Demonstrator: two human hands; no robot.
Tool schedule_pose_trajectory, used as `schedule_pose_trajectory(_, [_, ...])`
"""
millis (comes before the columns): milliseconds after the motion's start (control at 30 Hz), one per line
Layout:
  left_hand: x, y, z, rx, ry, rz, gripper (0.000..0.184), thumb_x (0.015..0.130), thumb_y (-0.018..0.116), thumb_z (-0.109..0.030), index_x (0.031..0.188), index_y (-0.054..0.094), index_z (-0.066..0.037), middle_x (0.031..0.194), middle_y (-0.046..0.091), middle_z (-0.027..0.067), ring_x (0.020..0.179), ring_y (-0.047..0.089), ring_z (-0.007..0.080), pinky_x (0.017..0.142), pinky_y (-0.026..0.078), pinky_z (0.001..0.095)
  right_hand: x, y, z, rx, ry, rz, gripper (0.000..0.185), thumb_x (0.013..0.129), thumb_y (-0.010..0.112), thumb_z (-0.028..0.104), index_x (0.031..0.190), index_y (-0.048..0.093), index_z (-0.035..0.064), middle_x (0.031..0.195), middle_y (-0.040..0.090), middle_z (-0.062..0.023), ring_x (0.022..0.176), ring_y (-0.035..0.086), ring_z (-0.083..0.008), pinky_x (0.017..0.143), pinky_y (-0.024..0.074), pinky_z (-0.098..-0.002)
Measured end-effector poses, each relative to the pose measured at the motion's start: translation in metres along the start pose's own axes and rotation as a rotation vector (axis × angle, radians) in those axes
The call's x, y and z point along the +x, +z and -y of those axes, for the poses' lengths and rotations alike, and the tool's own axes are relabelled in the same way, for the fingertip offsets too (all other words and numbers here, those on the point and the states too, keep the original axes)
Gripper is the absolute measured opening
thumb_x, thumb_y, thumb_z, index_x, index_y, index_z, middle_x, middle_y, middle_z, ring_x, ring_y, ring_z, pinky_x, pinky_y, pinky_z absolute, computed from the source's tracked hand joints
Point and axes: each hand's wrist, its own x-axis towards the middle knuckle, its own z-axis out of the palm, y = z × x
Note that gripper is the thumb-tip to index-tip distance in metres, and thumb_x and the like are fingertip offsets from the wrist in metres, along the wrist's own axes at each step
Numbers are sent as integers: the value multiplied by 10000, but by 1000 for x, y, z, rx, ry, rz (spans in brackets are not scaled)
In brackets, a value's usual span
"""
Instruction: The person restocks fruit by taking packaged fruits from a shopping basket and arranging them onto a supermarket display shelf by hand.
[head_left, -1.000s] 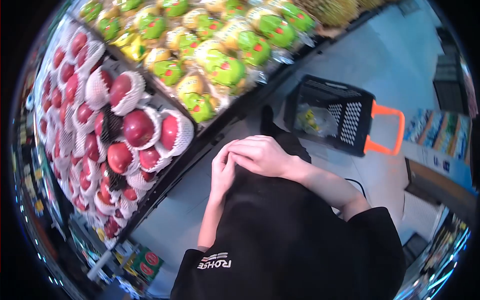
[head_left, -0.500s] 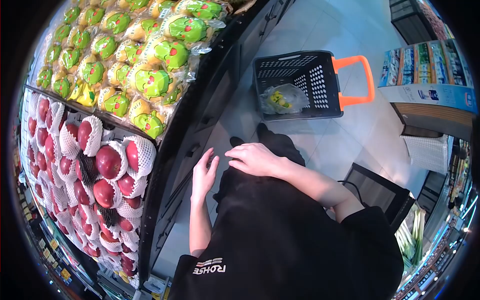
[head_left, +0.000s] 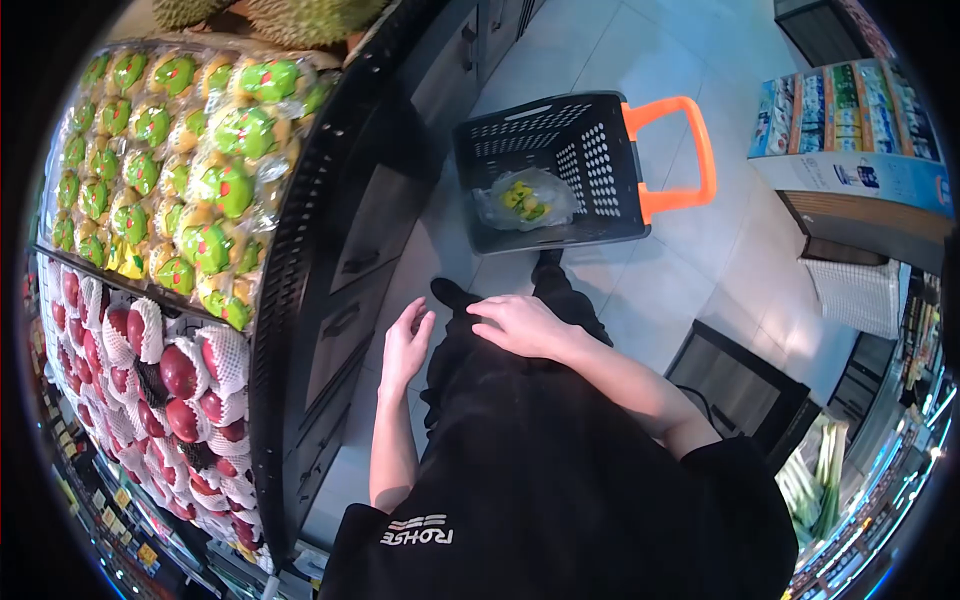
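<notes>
My left hand point(head_left: 405, 345) is raised in front of my body with nothing in it, its thumb apart from the loosely bent fingers. My right hand point(head_left: 518, 325) is held palm down above my dark trousers, also bare, its fingers stretched out towards the left hand. The hands face each other with a gap between them. Beyond my feet a black shopping basket point(head_left: 545, 243) with an orange handle point(head_left: 705, 150) stands on the floor. Inside it lies a clear plastic bag point(head_left: 555, 195) with yellow-green items that I cannot make out.
To my left, a display stand holds red fruit in white foam nets point(head_left: 180, 370) and packaged fruit with green cartoon faces point(head_left: 205, 245). Durians point(head_left: 310, 20) lie at its far end. On my right are a shelf of colourful packets point(head_left: 845, 110), a dark panel point(head_left: 735, 385) and leafy stalks point(head_left: 828, 475).
My view has shifted, so the basket and the packaged fruit appear further left, and durians have come into sight. Both hands keep nearly the same pose, still holding nothing.
</notes>
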Motion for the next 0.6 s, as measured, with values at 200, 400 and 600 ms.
schedule_pose_trajectory(200, [29,94,-49,-70,-137,-48,437,934,595,-225,1286,534,27,1162,644,209,1080,635,262,929,486,336,-21,-76,-88,165,133,51,380,902,577,304,1155,630,26,1040,674,-185,975,643,-336,845,505,-411])
schedule_pose_trajectory(400, [38,157,-60,-135,-280,-87,443,941,589,-216,1289,522,50,1203,620,224,1125,611,263,949,478,342,-4,-110,-195,234,362,39,361,884,597,285,1133,649,29,1012,686,-191,964,659,-332,853,515,-401])
schedule_pose_trajectory(600, [102,191,-55,-96,-319,-54,435,943,575,-224,1273,535,57,1186,630,222,1101,624,271,936,488,348,44,-93,-310,170,491,-34,302,895,559,252,1083,669,43,1021,677,-186,975,644,-352,874,502,-433])
